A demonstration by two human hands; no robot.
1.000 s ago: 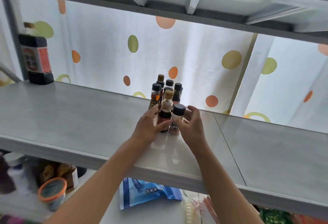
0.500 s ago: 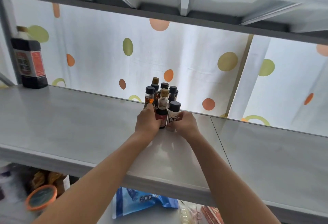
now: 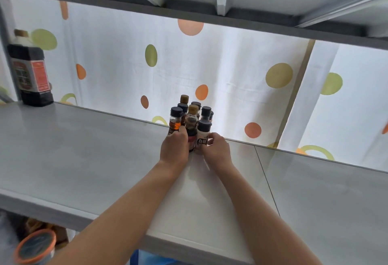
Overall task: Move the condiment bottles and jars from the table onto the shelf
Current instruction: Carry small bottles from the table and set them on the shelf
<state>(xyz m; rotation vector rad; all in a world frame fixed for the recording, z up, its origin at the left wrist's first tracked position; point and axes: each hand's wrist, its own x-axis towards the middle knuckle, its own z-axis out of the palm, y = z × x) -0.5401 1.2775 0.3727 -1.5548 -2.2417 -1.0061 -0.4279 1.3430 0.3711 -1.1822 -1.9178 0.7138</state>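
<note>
Both arms reached over grey shelf point(image 3: 88, 149). Cluster of small condiment bottles point(image 3: 190, 117) stood upright at shelf's back edge, packed touching. Left hand point(image 3: 174, 149) wrapped amber bottle point(image 3: 175, 123) at cluster's front left, fingers curled round its lower body. Right hand point(image 3: 216, 149) gripped white-labelled bottle point(image 3: 203, 136) at front right, fingers clamped on its side. Dark-sauce bottle point(image 3: 191, 126) stood between the two. Large soy bottle point(image 3: 30, 71) stood well apart, far left on shelf. Orange-rimmed tub point(image 3: 35, 245) showed below shelf, blurred.
</note>
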